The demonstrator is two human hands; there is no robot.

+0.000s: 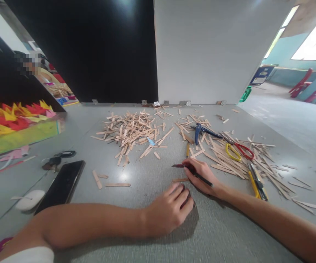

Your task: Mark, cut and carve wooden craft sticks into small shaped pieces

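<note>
- Your right hand point(201, 175) grips a thin dark craft knife point(192, 171) over a flat wooden stick point(180, 180).
- Your left hand point(171, 210) rests curled, holding nothing, on the smooth grey surface point(136, 168).

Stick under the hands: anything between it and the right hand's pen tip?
Nothing visible. The stick lies on bare table between the left hand and the right hand, which holds a pen just above it.

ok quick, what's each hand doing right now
Left hand: curled, palm down on the table, fingertips by a wooden stick.
Right hand: closed on a dark pen-like tool.
</note>
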